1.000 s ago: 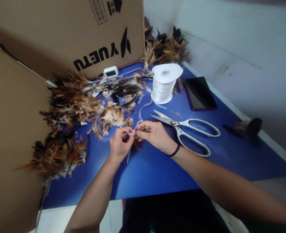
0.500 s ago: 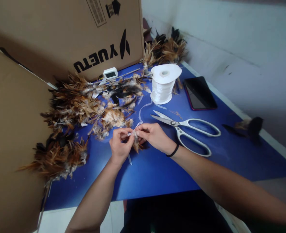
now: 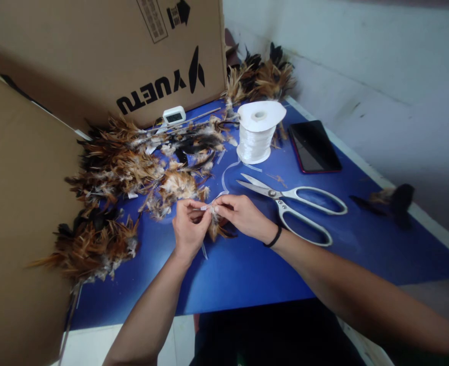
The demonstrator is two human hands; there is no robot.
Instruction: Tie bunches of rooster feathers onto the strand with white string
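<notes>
Near the middle of the blue table (image 3: 247, 279), my left hand (image 3: 190, 226) pinches a thin white ribbon (image 3: 224, 178) between thumb and forefinger. The ribbon runs from the white spool (image 3: 255, 140) to my fingers, and a loose tail hangs below my left hand. Close against it, my right hand (image 3: 243, 216) is closed on a small brown feather bundle (image 3: 215, 229), its fluffy base at my fingertips. My fingers partly hide where ribbon and feathers meet. Metal scissors (image 3: 281, 195) lie slightly open, right of my right hand.
Feather piles (image 3: 121, 162) cover the left side, with another bunch (image 3: 96, 241) at the left edge and more feathers (image 3: 266, 76) at the back. A cardboard box (image 3: 94, 51) stands behind. A phone (image 3: 315, 146), a small white digital display (image 3: 174, 116) and a dark feather (image 3: 401, 199) also lie here.
My right fingers have shifted slightly, and more of the feather bundle shows below them. The ribbon's curve near the spool has moved a little to the right.
</notes>
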